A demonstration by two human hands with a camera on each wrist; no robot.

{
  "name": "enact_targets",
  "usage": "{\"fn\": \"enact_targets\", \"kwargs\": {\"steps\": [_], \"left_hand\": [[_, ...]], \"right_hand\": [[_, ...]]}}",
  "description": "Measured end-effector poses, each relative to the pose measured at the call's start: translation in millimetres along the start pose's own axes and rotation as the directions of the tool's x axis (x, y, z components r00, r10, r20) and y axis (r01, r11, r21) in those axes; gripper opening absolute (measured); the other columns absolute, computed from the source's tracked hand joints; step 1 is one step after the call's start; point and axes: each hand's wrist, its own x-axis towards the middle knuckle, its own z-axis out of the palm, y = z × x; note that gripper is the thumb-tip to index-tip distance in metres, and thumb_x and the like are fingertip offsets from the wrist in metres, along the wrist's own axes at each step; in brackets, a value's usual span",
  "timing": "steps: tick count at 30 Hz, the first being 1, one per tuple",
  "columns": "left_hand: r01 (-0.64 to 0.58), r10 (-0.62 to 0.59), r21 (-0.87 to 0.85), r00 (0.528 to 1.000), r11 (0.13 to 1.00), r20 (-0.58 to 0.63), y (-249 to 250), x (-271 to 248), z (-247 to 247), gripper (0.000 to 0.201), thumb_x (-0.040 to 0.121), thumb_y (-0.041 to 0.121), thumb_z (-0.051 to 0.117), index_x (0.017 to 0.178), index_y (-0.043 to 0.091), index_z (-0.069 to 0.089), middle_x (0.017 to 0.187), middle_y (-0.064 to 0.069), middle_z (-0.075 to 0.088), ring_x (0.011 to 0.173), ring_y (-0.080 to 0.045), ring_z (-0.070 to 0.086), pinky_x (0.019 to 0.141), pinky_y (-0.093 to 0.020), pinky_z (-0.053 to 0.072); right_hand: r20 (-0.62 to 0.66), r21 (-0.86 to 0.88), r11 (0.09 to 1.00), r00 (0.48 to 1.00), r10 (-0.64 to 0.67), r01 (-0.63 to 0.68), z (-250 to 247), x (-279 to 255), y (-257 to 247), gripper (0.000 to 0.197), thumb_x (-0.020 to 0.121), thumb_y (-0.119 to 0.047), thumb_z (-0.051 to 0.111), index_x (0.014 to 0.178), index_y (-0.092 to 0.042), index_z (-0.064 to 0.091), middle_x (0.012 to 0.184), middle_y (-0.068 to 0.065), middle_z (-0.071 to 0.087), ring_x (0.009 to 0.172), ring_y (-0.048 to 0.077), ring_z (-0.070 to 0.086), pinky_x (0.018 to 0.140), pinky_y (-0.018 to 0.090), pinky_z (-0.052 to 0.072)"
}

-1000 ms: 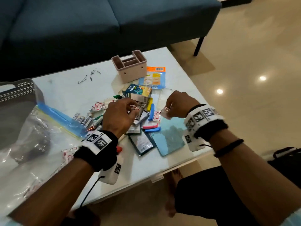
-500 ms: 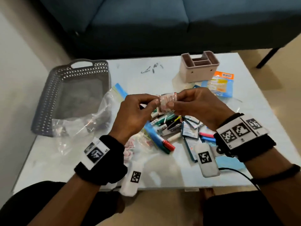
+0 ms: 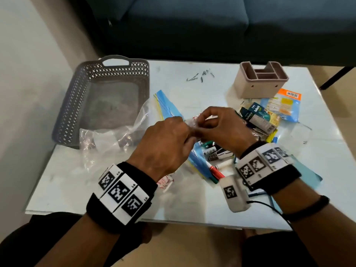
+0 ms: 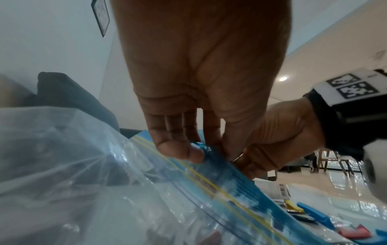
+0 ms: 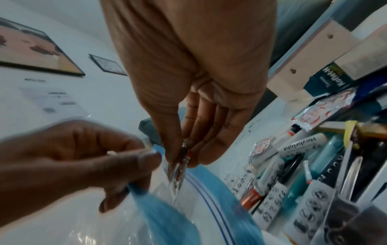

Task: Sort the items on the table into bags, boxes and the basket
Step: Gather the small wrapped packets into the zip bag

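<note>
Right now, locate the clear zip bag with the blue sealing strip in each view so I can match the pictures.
Head: the clear zip bag with the blue sealing strip lies left of centre, beside the grey basket.
Left wrist: fills the lower half; the left hand pinches its blue edge.
Right wrist: bottom centre, under the small foil sachet.
Shared landmark: the blue strip itself.

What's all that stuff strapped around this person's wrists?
Each wrist carries a wide black band topped with white blocks printed with black square code patterns. A small white pod with one more such code hangs below the right wrist, and a thin black cable runs from it. The right forearm also wears a thin black bracelet. No sleeves or gloves are visible.
</note>
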Motion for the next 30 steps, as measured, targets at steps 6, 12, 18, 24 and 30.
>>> {"fn": "enact_targets", "kwargs": {"steps": [6,12,18,24,30], "left_hand": [[-0.028,0.022,-0.107,0.998,0.994,-0.059,-2,-8,-11,0.032,0.083,0.044,0.049,0.066,0.019,0.058,0.078,0.001,0.055,0.072,-0.026,0.059,0.063,-0.042,0.052],[0.064,-0.071,-0.086,0.995,0.994,-0.076,1,6,-14,0.036,0.077,0.048,0.046,0.065,0.017,0.059,0.078,0.001,0.059,0.074,-0.028,0.060,0.063,-0.037,0.051],[0.097,-0.099,-0.034,0.992,0.995,-0.073,18,18,-5,0.031,0.092,0.052,0.057,0.084,0.024,0.070,0.096,0.001,0.067,0.089,-0.032,0.064,0.072,-0.037,0.048],[0.038,-0.051,-0.138,0.994,0.990,-0.094,38,24,7,0.032,0.091,0.061,0.058,0.087,0.032,0.071,0.101,0.009,0.067,0.094,-0.024,0.064,0.074,-0.035,0.049],[0.013,-0.023,-0.139,0.997,0.990,-0.071,52,26,25,0.028,0.090,0.059,0.060,0.089,0.033,0.071,0.098,0.010,0.065,0.092,-0.020,0.063,0.070,-0.033,0.045]], "right_hand": [[0.248,-0.216,0.970,0.967,-0.060,0.115,27,4,1,0.037,0.077,0.014,0.069,0.069,-0.022,0.067,0.068,-0.005,0.072,0.062,-0.003,0.067,0.056,0.011,0.048],[0.347,-0.314,0.938,0.937,-0.029,0.145,24,-1,2,0.012,0.084,0.004,0.070,0.077,-0.005,0.069,0.078,0.016,0.073,0.067,0.009,0.059,0.060,0.023,0.050],[0.004,-0.260,0.965,0.999,-0.034,0.034,-50,-4,5,0.016,0.090,-0.011,0.076,0.104,-0.004,0.076,0.088,0.011,0.078,0.078,0.022,0.077,0.073,0.038,0.065],[-0.420,-0.642,0.635,0.890,0.176,-0.429,-145,-15,55,0.018,0.072,-0.021,0.089,0.077,-0.020,0.071,0.091,0.005,0.072,0.088,0.025,0.069,0.080,0.037,0.057],[-0.409,-0.689,0.480,0.838,0.361,-0.543,-161,-27,85,0.046,0.059,-0.031,0.098,0.098,-0.021,0.076,0.104,0.004,0.072,0.092,0.023,0.067,0.079,0.034,0.056]]}}
